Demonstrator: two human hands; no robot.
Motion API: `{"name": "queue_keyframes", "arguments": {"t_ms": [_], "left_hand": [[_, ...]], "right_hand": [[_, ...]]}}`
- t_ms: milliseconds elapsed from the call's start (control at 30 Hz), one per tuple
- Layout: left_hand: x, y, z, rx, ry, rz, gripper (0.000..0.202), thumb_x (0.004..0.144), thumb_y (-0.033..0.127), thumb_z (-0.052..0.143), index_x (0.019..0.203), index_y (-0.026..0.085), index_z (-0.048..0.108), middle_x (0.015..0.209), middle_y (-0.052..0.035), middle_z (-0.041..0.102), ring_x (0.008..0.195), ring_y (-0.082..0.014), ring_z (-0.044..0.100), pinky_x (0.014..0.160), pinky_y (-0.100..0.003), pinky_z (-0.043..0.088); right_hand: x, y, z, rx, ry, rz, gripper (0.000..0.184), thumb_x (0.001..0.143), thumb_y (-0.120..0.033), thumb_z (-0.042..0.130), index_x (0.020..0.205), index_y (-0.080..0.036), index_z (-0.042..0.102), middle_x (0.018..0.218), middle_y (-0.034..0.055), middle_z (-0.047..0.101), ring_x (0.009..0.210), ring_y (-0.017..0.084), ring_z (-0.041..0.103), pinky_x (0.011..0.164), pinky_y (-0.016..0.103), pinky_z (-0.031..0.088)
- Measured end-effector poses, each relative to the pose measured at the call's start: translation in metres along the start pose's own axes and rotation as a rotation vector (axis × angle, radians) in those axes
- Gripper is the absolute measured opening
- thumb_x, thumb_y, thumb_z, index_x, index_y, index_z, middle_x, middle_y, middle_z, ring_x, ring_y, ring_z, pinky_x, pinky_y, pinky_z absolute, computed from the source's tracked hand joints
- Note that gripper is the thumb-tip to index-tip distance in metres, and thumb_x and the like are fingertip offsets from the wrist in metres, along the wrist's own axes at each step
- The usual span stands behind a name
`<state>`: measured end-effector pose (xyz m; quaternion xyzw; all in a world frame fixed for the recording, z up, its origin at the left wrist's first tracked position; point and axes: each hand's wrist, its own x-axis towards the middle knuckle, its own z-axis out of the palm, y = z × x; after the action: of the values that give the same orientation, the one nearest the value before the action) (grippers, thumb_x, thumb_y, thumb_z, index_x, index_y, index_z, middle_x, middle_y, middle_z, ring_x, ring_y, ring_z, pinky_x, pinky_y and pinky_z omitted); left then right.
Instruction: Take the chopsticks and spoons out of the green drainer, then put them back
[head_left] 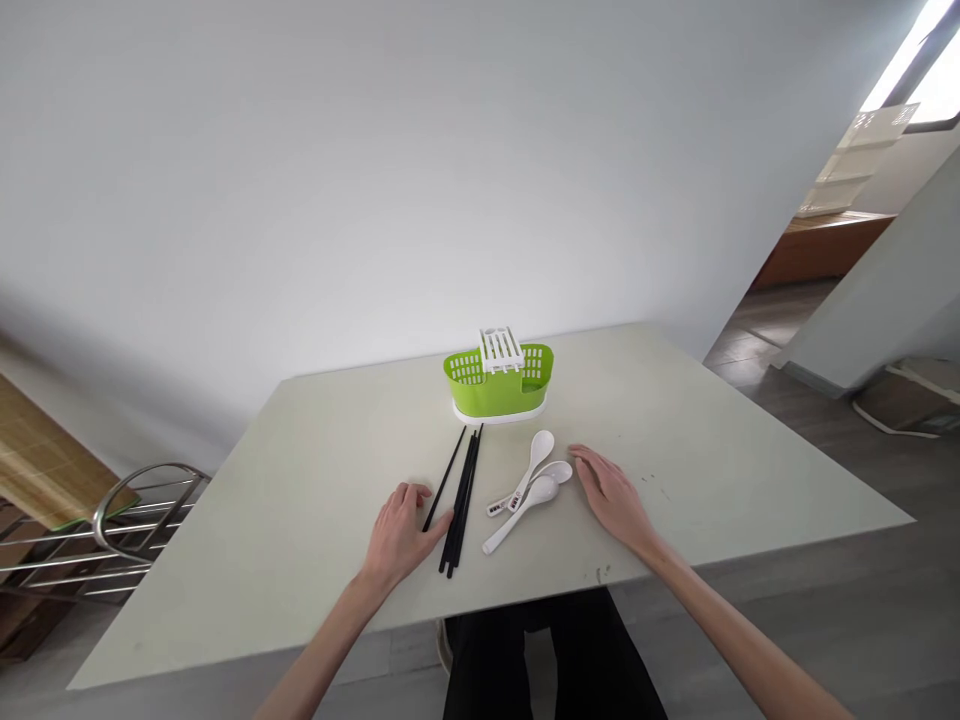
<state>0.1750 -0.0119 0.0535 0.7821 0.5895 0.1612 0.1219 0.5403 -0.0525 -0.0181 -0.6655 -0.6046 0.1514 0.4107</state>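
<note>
A green plastic cutlery caddy [499,385] with a white base and a white slotted insert stands at the far middle of the pale table [300,500]. Several black chopsticks [461,490] lie in front of it, pointing toward me. Three white spoons [529,487] lie just right of them, bowls toward the caddy. My left hand [401,535] rests palm down on the table with fingers lightly curled, its fingertips touching the near ends of the chopsticks. My right hand [611,497] lies flat and open on the table right beside the spoon bowls, holding nothing.
A metal wire rack [112,530] stands on the floor past the table's left edge, next to a wooden surface. A plain white wall rises behind the table. To the right lie grey floor, a low wooden platform [821,245] and a bright window.
</note>
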Motion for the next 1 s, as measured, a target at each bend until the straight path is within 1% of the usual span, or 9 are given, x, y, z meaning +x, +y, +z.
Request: {"name": "queue_keyframes", "arguments": {"t_ms": [167,333,433,567,667,767,833,900,1000], "left_hand": [[0.005,0.012,0.001,0.06,0.0,0.003,0.031,0.093,0.053,0.063,0.102,0.023,0.062,0.1,-0.0056,0.067,0.09,-0.0253,0.069,0.082,-0.04,0.053],[0.014,0.022,0.01,0.152,0.015,0.0,0.026,0.096,0.048,0.061,0.104,0.022,0.062,0.104,-0.0072,0.068,0.097,-0.0277,0.07,0.088,-0.042,0.052],[0.022,0.022,0.007,0.213,-0.031,0.005,0.023,0.099,0.043,0.056,0.105,0.021,0.062,0.108,-0.0088,0.069,0.101,-0.0278,0.07,0.089,-0.04,0.052],[0.036,0.014,-0.006,0.339,-0.14,-0.005,0.022,0.101,0.036,0.05,0.102,0.02,0.066,0.111,-0.0116,0.071,0.102,-0.0287,0.071,0.089,-0.039,0.051],[0.043,0.007,-0.013,0.424,-0.165,0.023,0.022,0.099,0.026,0.048,0.095,0.018,0.068,0.104,-0.0156,0.071,0.099,-0.0319,0.071,0.091,-0.043,0.051],[0.046,0.002,-0.012,0.4,-0.143,0.049,0.016,0.091,0.018,0.056,0.082,0.017,0.068,0.095,-0.0183,0.069,0.099,-0.0358,0.07,0.091,-0.047,0.051],[0.049,0.002,-0.009,0.359,-0.135,0.044,0.012,0.086,0.019,0.062,0.075,0.018,0.066,0.09,-0.0187,0.068,0.094,-0.0367,0.071,0.086,-0.047,0.053],[0.052,0.003,-0.007,0.321,-0.132,0.034,0.015,0.084,0.023,0.066,0.07,0.019,0.064,0.085,-0.0179,0.067,0.085,-0.0356,0.071,0.078,-0.046,0.054],[0.057,0.005,-0.014,0.258,-0.114,0.017,0.023,0.085,0.029,0.066,0.064,0.021,0.061,0.075,-0.0156,0.066,0.077,-0.0339,0.071,0.073,-0.045,0.053]], "right_hand": [[-0.001,0.002,-0.002,-0.037,-0.005,-0.035,0.042,0.107,-0.044,0.038,0.133,-0.027,0.065,0.145,0.0082,0.068,0.137,0.027,0.061,0.117,0.05,0.045],[-0.001,0.004,-0.003,-0.049,-0.011,-0.047,0.041,0.106,-0.043,0.039,0.135,-0.027,0.064,0.148,0.0089,0.066,0.137,0.027,0.06,0.118,0.05,0.044],[-0.002,0.004,-0.004,-0.046,-0.016,-0.035,0.041,0.106,-0.044,0.039,0.135,-0.027,0.063,0.148,0.0091,0.066,0.138,0.028,0.06,0.118,0.051,0.044],[-0.001,0.004,-0.004,-0.041,-0.02,-0.034,0.041,0.106,-0.044,0.039,0.134,-0.026,0.064,0.148,0.0091,0.066,0.138,0.027,0.06,0.118,0.05,0.043],[-0.001,0.004,-0.004,-0.039,-0.014,-0.045,0.042,0.106,-0.044,0.039,0.134,-0.026,0.064,0.147,0.0097,0.066,0.137,0.027,0.06,0.118,0.05,0.043],[-0.001,0.003,-0.005,-0.032,-0.021,-0.04,0.043,0.106,-0.044,0.038,0.135,-0.025,0.064,0.147,0.0101,0.066,0.137,0.027,0.06,0.119,0.05,0.043],[-0.001,0.002,-0.005,-0.025,-0.027,-0.032,0.044,0.106,-0.044,0.038,0.136,-0.025,0.064,0.147,0.0101,0.066,0.137,0.028,0.06,0.119,0.05,0.042],[-0.001,0.001,-0.005,-0.017,-0.029,-0.024,0.044,0.105,-0.045,0.038,0.136,-0.026,0.064,0.147,0.0101,0.066,0.137,0.028,0.06,0.119,0.051,0.042],[-0.001,0.001,-0.005,0.005,-0.023,-0.009,0.044,0.104,-0.047,0.04,0.134,-0.026,0.065,0.146,0.0103,0.067,0.136,0.029,0.06,0.119,0.052,0.042]]}}
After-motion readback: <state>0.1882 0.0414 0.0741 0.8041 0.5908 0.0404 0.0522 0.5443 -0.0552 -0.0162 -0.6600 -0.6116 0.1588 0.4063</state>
